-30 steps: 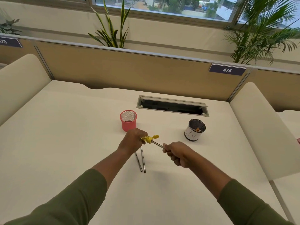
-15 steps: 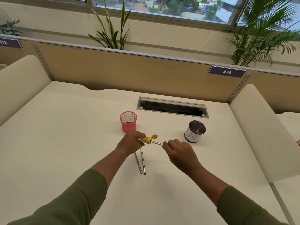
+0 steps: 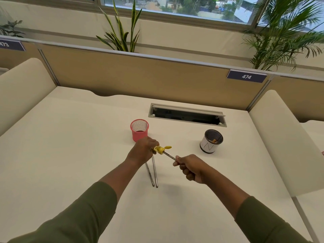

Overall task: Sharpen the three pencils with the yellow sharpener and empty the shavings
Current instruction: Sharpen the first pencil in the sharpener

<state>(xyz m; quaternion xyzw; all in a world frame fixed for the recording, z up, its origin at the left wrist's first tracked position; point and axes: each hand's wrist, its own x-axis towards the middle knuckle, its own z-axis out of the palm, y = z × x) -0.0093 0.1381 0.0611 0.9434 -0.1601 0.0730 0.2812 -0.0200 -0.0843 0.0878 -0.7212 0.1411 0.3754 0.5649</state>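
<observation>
Yellow sharpener (image 3: 159, 149) sat clenched in the left hand (image 3: 142, 149); the right hand (image 3: 191, 168) gripped a pencil (image 3: 169, 155), apparently inserted. Beyond the right grip, a cup (image 3: 210, 142) read "N".

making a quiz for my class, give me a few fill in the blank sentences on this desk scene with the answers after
1. The left hand holds the ____ sharpener.
2. The right hand grips a pencil whose tip is in the ____.
3. ____ more pencils lie on the desk.
4. The mesh cup behind the left hand is ____ in colour.

Answers: yellow; sharpener; two; pink
</observation>
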